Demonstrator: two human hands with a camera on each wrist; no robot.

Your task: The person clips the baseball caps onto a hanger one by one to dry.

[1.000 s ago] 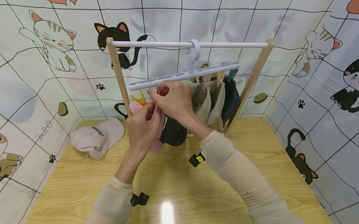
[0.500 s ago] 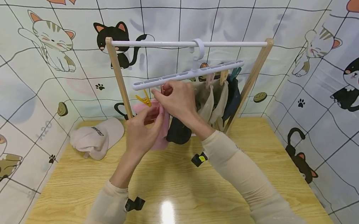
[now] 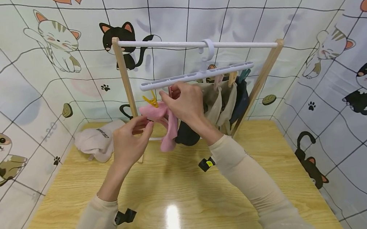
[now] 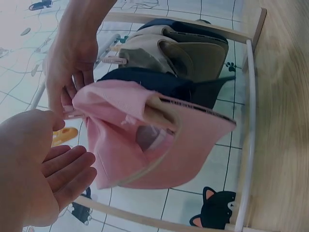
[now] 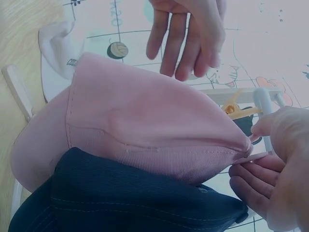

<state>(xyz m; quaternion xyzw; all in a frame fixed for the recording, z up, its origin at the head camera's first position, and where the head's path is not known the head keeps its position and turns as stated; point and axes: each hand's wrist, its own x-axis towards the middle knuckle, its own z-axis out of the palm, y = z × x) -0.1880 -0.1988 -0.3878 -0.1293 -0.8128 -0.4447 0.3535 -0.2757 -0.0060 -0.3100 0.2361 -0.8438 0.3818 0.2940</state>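
A pink cap (image 3: 171,130) hangs below the left half of a white hanger (image 3: 196,76). My right hand (image 3: 185,101) pinches a pink clothespin (image 4: 72,114) at the cap's edge; the fingers partly cover the clothespin. Just left of the cap, my left hand (image 3: 128,141) has its fingers spread, and the left wrist view shows a bare palm. A yellow clothespin (image 3: 151,101) dangles from the hanger's left end near the cap. Behind the pink cap hangs a dark navy cap (image 5: 120,193).
Beige caps (image 3: 211,94) and a dark blue cap (image 3: 240,100) hang on the hanger's right half, by pink, orange and teal clothespins (image 3: 244,74). The rack's white rod (image 3: 164,44) carries the hanger. A pale cap (image 3: 91,142) lies on the wooden table (image 3: 242,182).
My left hand has let go of the pink cap and drawn away to the left and down. The right hand stays at the cap's edge; the hanger has shifted slightly right.
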